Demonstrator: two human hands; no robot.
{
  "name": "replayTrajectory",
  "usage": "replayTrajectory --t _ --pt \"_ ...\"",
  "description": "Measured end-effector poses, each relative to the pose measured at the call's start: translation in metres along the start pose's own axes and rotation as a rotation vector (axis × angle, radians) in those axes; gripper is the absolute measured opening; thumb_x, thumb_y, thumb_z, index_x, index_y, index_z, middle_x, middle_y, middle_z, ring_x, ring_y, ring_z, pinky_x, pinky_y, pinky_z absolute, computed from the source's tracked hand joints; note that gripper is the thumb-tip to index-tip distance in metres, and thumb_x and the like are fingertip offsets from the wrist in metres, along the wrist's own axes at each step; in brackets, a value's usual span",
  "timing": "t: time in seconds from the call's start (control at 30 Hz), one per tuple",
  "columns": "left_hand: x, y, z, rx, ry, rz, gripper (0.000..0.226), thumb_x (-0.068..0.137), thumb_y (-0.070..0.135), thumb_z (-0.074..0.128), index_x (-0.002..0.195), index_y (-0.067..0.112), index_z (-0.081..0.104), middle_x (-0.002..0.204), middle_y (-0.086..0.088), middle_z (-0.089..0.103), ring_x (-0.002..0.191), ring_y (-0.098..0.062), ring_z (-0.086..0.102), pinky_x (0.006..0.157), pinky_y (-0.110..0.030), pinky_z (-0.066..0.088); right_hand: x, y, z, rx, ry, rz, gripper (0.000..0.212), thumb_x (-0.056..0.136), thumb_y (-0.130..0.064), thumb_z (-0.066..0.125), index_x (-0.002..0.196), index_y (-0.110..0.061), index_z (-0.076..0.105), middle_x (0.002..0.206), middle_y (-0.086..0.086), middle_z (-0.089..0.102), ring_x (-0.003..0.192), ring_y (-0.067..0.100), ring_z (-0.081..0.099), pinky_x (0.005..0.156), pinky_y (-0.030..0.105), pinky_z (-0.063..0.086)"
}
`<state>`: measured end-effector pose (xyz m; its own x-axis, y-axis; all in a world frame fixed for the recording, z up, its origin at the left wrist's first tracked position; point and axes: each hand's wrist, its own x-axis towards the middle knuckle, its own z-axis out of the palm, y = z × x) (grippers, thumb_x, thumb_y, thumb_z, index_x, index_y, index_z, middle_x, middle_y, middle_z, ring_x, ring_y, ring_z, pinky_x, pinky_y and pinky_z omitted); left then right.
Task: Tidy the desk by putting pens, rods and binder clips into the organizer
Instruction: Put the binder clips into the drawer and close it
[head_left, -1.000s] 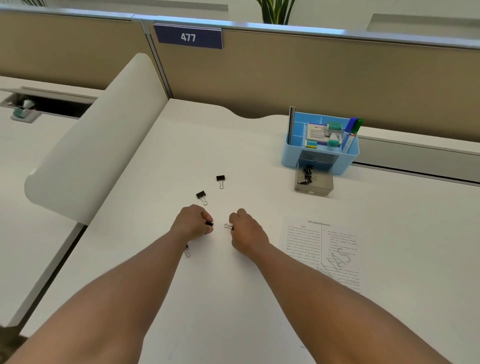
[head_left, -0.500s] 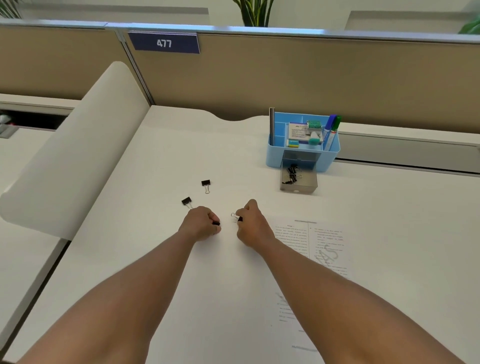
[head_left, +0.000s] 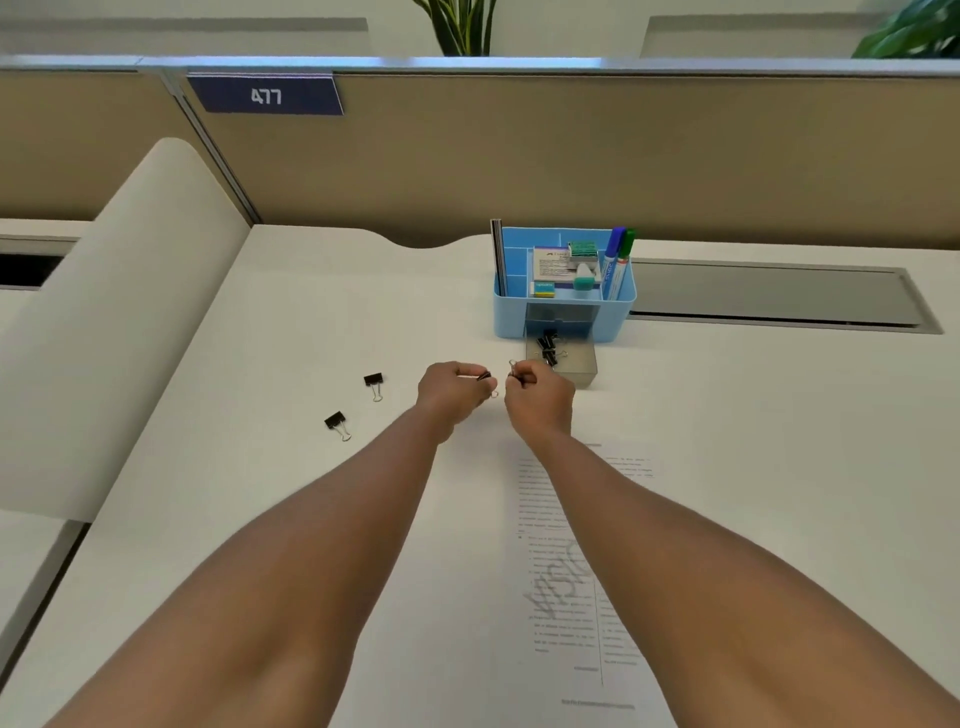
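Observation:
A light blue organizer (head_left: 618, 312) stands at the back of the white desk, with a blue and a green marker (head_left: 615, 265) upright in its right compartment and a dark rod (head_left: 497, 254) at its left wall. Its clear drawer (head_left: 582, 370) is pulled out and holds several black binder clips. My left hand (head_left: 452, 392) is shut on a black binder clip (head_left: 484, 377), and my right hand (head_left: 540, 397) pinches another binder clip (head_left: 513, 368); both are just left of the drawer. Two more black clips (head_left: 374, 382) (head_left: 336, 422) lie on the desk to the left.
A printed sheet of paper (head_left: 571, 571) lies under my right forearm. A curved white divider (head_left: 114, 322) borders the desk on the left, and a tan partition (head_left: 571, 156) with a "477" sign runs along the back. A grey cable tray cover (head_left: 769, 296) sits right of the organizer.
Both hands have lifted off the desk with a binder clip each and moved forward and right, toward the organizer's open drawer. The two loose clips have stayed put.

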<state>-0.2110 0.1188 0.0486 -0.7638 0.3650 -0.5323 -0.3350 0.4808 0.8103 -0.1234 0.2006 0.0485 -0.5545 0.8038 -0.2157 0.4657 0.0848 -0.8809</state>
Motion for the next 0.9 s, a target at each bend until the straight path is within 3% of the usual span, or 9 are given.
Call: replayTrajectory --t 0.3,0.53,0.67,0.77,0.9 --pt "0.015 0.04 0.048 -0.03 0.009 -0.029 0.026 0.085 0.013 0.075 0.111 0.017 0.071 0.107 -0.004 0.07 0.1 -0.02 0.068 0.09 -0.03 0.056 0.032 -0.007 -0.023 0.07 0.165 0.135 0.027 0.09 -0.006 0.06 0.115 -0.011 0.069 0.113 0.006 0.069 0.101 0.021 0.064 0.091 0.032 0.054" --pt "0.019 0.057 0.07 -0.055 -0.046 -0.022 0.037 0.085 0.004 0.072 0.121 0.016 0.068 0.116 -0.008 0.067 0.103 -0.022 0.066 0.088 -0.028 0.056 0.045 -0.009 -0.041 0.029 0.211 0.203 0.03 0.092 -0.005 0.057 0.122 -0.004 0.063 0.119 0.01 0.066 0.094 0.017 0.06 0.078 0.024 0.049" --pt "0.019 0.051 0.067 -0.098 -0.087 -0.011 0.041 0.087 -0.002 0.068 0.126 0.012 0.064 0.118 -0.009 0.069 0.105 -0.021 0.066 0.094 -0.031 0.055 0.044 -0.005 -0.044 -0.002 0.237 0.218 0.033 0.091 -0.002 0.054 0.123 -0.003 0.062 0.121 0.012 0.064 0.106 0.025 0.062 0.085 0.031 0.053" --pt "0.02 0.043 0.054 -0.091 -0.059 -0.012 0.04 0.087 -0.002 0.067 0.125 0.012 0.065 0.111 -0.005 0.071 0.103 -0.017 0.067 0.095 -0.031 0.054 0.039 -0.004 -0.044 -0.021 0.251 0.199 0.024 0.093 -0.002 0.052 0.112 -0.001 0.066 0.113 0.014 0.066 0.093 0.024 0.062 0.077 0.029 0.053" --pt "0.019 0.032 0.029 -0.081 0.013 -0.016 0.037 0.088 -0.001 0.067 0.122 0.013 0.067 0.102 0.0 0.07 0.098 -0.015 0.069 0.091 -0.028 0.056 0.028 -0.007 -0.036 -0.005 0.228 0.154 0.02 0.093 -0.004 0.053 0.107 -0.002 0.067 0.109 0.014 0.067 0.101 0.029 0.064 0.08 0.029 0.054"
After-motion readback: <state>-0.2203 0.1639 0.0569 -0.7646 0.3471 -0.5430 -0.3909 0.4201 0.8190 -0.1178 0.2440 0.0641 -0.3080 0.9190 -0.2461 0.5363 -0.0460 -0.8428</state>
